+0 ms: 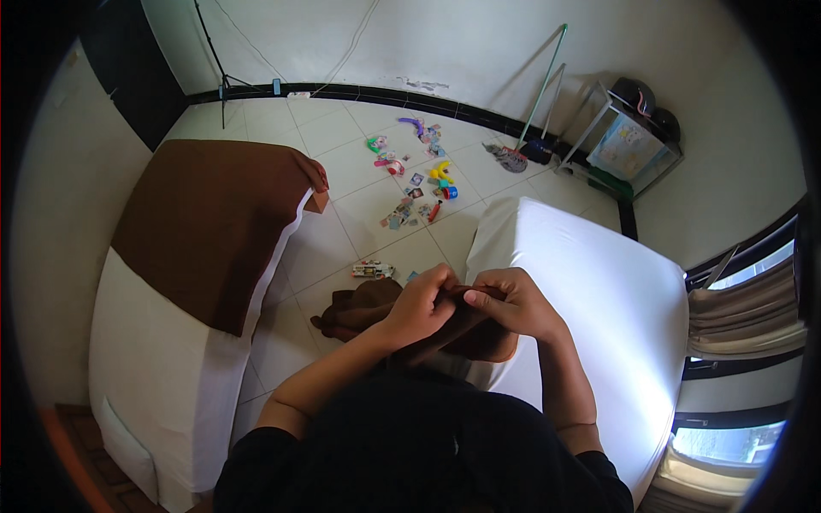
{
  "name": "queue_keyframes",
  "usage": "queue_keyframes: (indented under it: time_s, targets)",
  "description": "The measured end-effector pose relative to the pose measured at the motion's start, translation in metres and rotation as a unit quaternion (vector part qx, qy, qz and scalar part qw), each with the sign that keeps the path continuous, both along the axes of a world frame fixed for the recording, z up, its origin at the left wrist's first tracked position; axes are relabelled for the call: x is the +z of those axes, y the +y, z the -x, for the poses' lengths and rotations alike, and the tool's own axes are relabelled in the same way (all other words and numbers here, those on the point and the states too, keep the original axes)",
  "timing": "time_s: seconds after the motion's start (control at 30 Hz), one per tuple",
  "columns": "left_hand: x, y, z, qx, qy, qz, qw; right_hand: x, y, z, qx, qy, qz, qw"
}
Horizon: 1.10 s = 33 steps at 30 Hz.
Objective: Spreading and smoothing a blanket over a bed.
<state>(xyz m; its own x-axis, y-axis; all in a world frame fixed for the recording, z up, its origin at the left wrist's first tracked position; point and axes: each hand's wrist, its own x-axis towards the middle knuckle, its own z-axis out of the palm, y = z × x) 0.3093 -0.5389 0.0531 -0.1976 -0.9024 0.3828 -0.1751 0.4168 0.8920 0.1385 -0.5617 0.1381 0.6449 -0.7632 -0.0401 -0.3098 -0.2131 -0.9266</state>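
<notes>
My left hand (420,301) and my right hand (516,301) pinch the edge of a brown cloth (484,336) in front of my body. Between the two hands a short stretch of the edge is gathered. The rest of the cloth hangs below my hands, and a bunched brown part (359,304) spreads to the left over the floor. To my right stands a bed with a white fitted sheet (596,308). On the left another white-sheeted bed (160,340) has a brown blanket (205,224) laid over its far half.
On the tiled floor (359,224) lie a toy gun (373,269), scattered cards (401,215), a blue cup (450,192) and a yellow toy (441,170). A mop (510,159) leans at the wall near a metal rack (625,147) with helmets (634,96). A tripod (221,77) stands far left.
</notes>
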Motion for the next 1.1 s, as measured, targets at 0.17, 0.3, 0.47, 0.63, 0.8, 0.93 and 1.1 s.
queue_keyframes:
  time_s: [0.17,0.3,0.47,0.63,0.8,0.93,1.1]
  targets:
    - [-0.047,-0.021,-0.044,0.143,-0.049,0.029,0.988,0.027,-0.007,-0.007,-0.079,-0.017,0.051,0.995]
    - [-0.079,-0.036,-0.091,0.220,-0.126,0.022,0.967,0.044,-0.011,0.008,-0.203,-0.090,0.092,0.971]
    - [-0.145,-0.050,-0.155,0.303,-0.181,-0.094,0.931,0.050,-0.022,0.027,-0.415,-0.398,0.044,0.817]
    - [-0.172,-0.072,-0.250,0.429,-0.204,-0.081,0.876,0.088,-0.030,0.057,-0.526,-0.447,0.084,0.718]
    - [-0.170,-0.074,-0.349,0.485,-0.163,-0.073,0.856,0.102,-0.009,0.156,-0.484,-0.471,0.155,0.721]
    - [-0.192,-0.062,-0.384,0.391,-0.325,-0.226,0.831,0.093,-0.009,0.101,-0.534,-0.336,0.321,0.706]
    - [-0.177,-0.075,-0.334,-0.122,-0.510,-0.422,0.740,0.106,-0.017,-0.013,-0.228,0.246,0.118,0.935]
